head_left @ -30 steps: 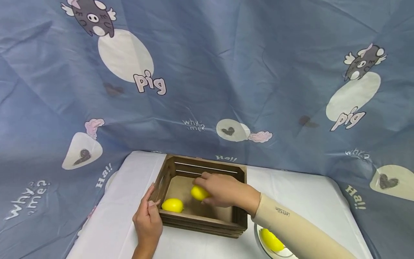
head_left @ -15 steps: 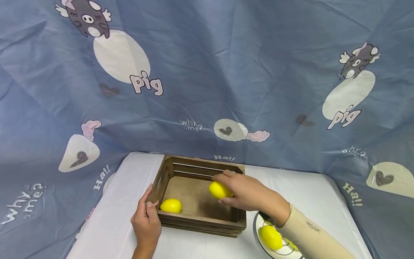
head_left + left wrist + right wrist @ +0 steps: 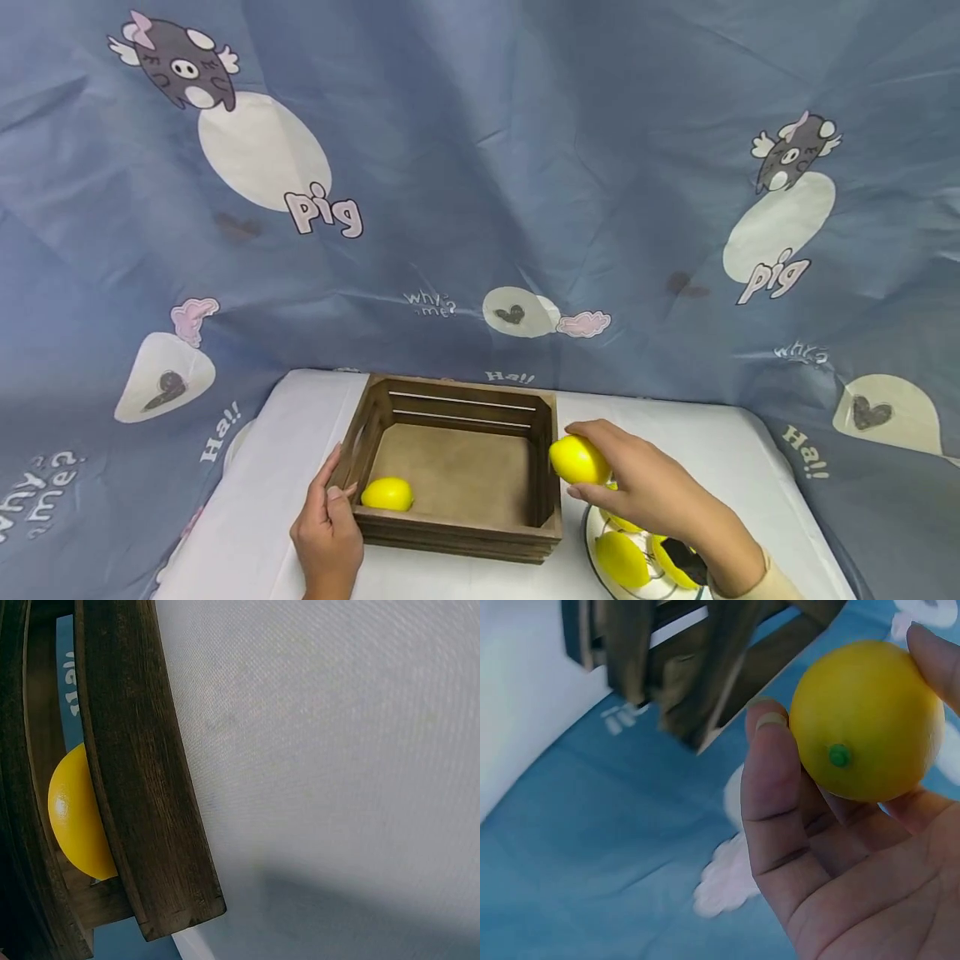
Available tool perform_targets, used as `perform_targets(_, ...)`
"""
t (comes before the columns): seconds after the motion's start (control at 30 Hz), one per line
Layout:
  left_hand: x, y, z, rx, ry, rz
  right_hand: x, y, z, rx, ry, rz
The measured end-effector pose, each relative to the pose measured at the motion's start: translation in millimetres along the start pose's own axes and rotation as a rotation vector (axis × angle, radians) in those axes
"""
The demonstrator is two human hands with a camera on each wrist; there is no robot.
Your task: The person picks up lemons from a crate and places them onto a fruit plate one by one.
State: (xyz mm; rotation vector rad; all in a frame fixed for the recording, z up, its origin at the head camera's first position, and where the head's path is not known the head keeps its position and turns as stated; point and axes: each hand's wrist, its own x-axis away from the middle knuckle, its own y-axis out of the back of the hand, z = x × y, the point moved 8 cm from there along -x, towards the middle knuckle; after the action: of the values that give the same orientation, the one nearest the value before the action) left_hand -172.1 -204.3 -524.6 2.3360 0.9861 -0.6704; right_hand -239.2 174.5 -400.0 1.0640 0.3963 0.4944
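Observation:
A dark wooden crate stands on the white table. One yellow lemon lies in its front left corner; through the slats the same lemon shows in the left wrist view. My left hand grips the crate's front left corner. My right hand holds a second lemon in the air just outside the crate's right wall, above a white plate with lemons on it.
A blue cloth printed with pigs hangs behind the table and drapes round its sides. The plate sits at the table's front right, close to the crate.
My right hand has lifted the lemon out of the crate and carried it right, past the crate's right wall to above the plate. The left hand stays on the crate.

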Motion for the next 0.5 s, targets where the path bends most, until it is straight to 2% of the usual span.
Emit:
perform_targets(0.1,5.8,4.2,2.9,-0.026,0.029,-0.008,24,-1,-17,-0.044,-0.088,-0.029)
perform_targets(0.17,9.9,6.5,3.1,-0.032,0.041,-0.015,41,-5,-30,-0.09,-0.184,-0.027)
perform_targets(0.33,16.9,14.8,1.5,-0.057,0.042,-0.076,86,-33,-66,-0.232,-0.4,-0.003)
perform_targets(0.43,18.3,19.8,0.3,-0.059,0.041,-0.127,113,-54,-84,-0.232,-0.493,-0.023)
perform_targets(0.5,18.6,21.3,-0.6,-0.05,0.038,-0.147,130,-68,-92,-0.185,-0.561,-0.061)
